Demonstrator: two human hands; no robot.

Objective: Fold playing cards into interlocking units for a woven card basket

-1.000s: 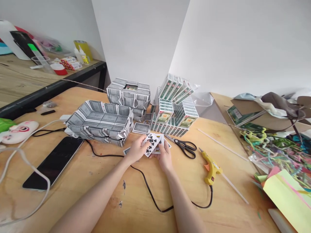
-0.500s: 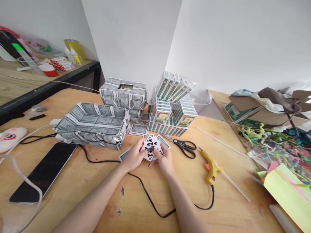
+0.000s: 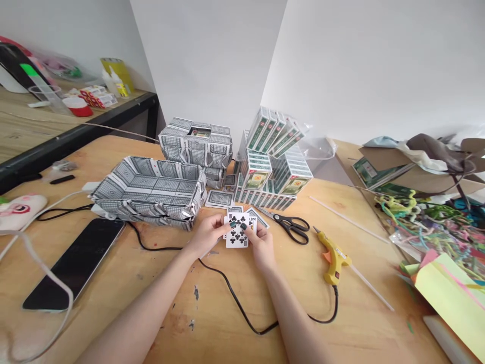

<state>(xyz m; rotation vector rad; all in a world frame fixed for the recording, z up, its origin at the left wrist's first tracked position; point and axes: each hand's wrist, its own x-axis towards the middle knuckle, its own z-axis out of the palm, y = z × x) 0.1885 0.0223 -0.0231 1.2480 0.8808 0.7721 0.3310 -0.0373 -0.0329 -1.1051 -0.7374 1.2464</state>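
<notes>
two thumbs are pressing on a ten of clubs [image 3: 237, 235] over the desk's [image 3: 215, 326] middle: left hand [image 3: 206, 235] and right hand [image 3: 264, 248] are both gripping it, with a king [image 3: 252, 223] peeking out on the right. imo slick faces could be letting that pair slide out of line, and over-squeezing could be creasing them. also the black cord [image 3: 235, 299] is running under the arms, so a dragging elbow could be tugging the yellow glue gun [image 3: 335, 258] near the right edge. looks-wise, the ten is showing crisp white with black clubs, thumbs partly covering it. scissors [image 3: 292, 227] are lying just right; a card basket [image 3: 151, 187] is standing toward the left edge.
</notes>
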